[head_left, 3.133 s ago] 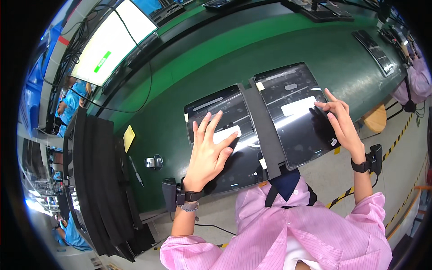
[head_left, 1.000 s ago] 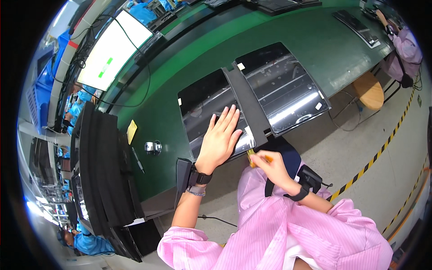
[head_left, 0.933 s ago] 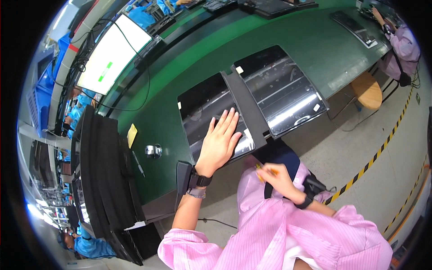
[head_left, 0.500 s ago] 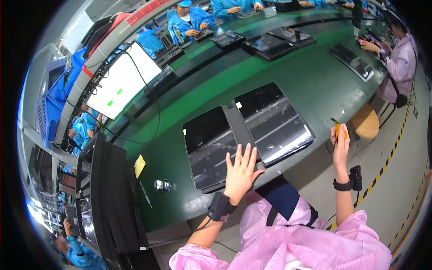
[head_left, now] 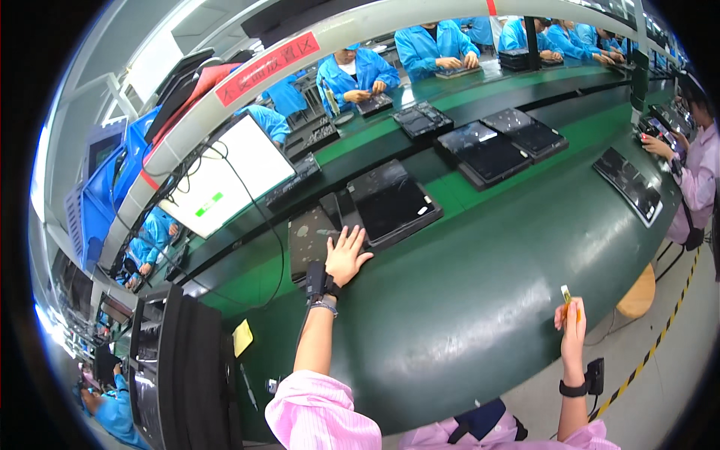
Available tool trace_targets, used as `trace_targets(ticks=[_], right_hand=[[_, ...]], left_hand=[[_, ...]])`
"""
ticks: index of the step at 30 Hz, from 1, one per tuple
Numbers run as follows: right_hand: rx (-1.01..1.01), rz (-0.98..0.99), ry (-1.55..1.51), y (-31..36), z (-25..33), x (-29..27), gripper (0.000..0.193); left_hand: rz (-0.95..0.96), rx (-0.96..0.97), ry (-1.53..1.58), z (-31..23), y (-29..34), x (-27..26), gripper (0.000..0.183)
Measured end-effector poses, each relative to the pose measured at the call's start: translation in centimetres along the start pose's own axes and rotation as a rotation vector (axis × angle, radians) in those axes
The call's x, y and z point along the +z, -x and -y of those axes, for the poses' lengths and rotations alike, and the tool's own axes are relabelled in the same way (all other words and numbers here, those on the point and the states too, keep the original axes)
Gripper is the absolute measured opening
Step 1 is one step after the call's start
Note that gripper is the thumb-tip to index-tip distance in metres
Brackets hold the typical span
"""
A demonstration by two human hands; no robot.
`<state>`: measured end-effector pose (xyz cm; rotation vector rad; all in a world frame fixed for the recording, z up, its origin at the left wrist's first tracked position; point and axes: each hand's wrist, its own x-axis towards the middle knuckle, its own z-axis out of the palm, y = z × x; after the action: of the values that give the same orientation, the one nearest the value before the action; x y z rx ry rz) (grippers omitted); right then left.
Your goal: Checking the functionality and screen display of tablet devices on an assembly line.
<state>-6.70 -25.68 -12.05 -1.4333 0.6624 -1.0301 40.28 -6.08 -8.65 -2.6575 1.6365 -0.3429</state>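
Note:
My left hand (head_left: 347, 256) reaches far forward with its fingers spread flat. It rests on the near edge of a black tray (head_left: 397, 238) that lies along the green and black strip. In the tray, a dark glossy panel (head_left: 388, 201) with a small white label sits on the right. A duller, spotted panel (head_left: 309, 234) is on the left, partly hidden by the hand. Above the near table edge, my right hand (head_left: 571, 330) is closed around a small yellow tool (head_left: 568, 301) with a pale tip. Most of its handle is hidden by fingers.
Farther right lie another tray of dark panels (head_left: 484, 154) and a single dark panel (head_left: 630, 184). A lit monitor (head_left: 229, 176), yellow pad (head_left: 242, 338) and pen (head_left: 248, 386) are on the left. Co-workers sit across the strip; another person (head_left: 701, 165) works at right.
My left hand has moved forward and left, from the near table to the strip. Panels no longer lie at the near edge; a tray is now under that hand. My right hand still grips the yellow tool.

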Motion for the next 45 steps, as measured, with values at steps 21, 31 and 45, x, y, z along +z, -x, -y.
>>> trace_targets(ticks=[21, 31, 45], right_hand=[[0.079, -0.101, -0.111, 2.1, 1.7, -1.7, 0.029], [0.069, -0.071, 0.019, -2.1, 4.6, -5.9, 0.022], [0.233, 0.042, 0.009, -14.6, 20.5, -10.6, 0.022]], left_hand=[[0.066, -0.911, 0.417, 1.7, -12.3, 0.5, 0.11], [-0.323, -0.658, 1.891, 1.1, -7.9, -2.5, 0.016], [0.091, -0.646, 1.847, -16.3, 1.2, -37.2, 0.02]])
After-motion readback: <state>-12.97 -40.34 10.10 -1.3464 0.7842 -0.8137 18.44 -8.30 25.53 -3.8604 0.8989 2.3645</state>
